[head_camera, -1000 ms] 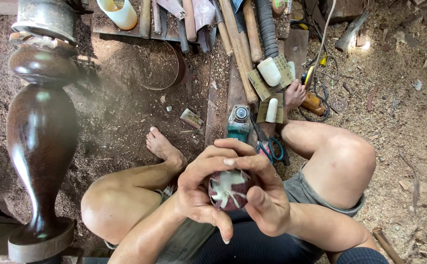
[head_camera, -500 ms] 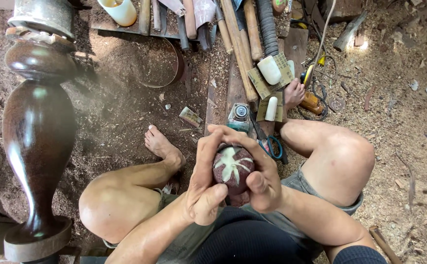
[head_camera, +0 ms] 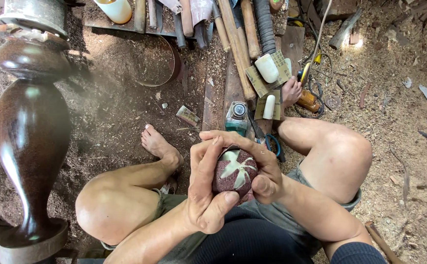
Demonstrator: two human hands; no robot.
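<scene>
Left hand (head_camera: pixel 206 193): curled round the near side of the ball (head_camera: pixel 234 172), thumb pressed under it, fingers up along its left flank. A firm, closed hold.
Right hand (head_camera: pixel 257 164): wrapped over the top and right of that ball, thumb pushing into its lower edge, index arched across the crown. Gripping too.
Ball: a dark reddish, gritty round piece with pale flaps folded into a star on the face toward the camera. It sits between both hands, above the lap, between the 2 knees.
Step in hand: looks like the flaps being pressed and smoothed down onto the ball, both thumbs doing the work.
Next move: by my reading it calls for a small turn of the ball in the palms, so the thumbs can reach any flap that is not lying flat, with steady pressure and no slackening of the hold.
Near ground: bare foot (head_camera: pixel 157 144) on sawdust, left of the hands.
Just beyond: a green power tool (head_camera: pixel 237 117) and blue-handled scissors (head_camera: pixel 271 144), close ahead of the hands.
Left side: a tall, glossy, dark turned post (head_camera: pixel 30 132), upright.
Far edge: a row of wooden handles (head_camera: pixel 240 46), a white block (head_camera: pixel 266 68) on sandpaper sheets, a cream cup (head_camera: pixel 115 9).
</scene>
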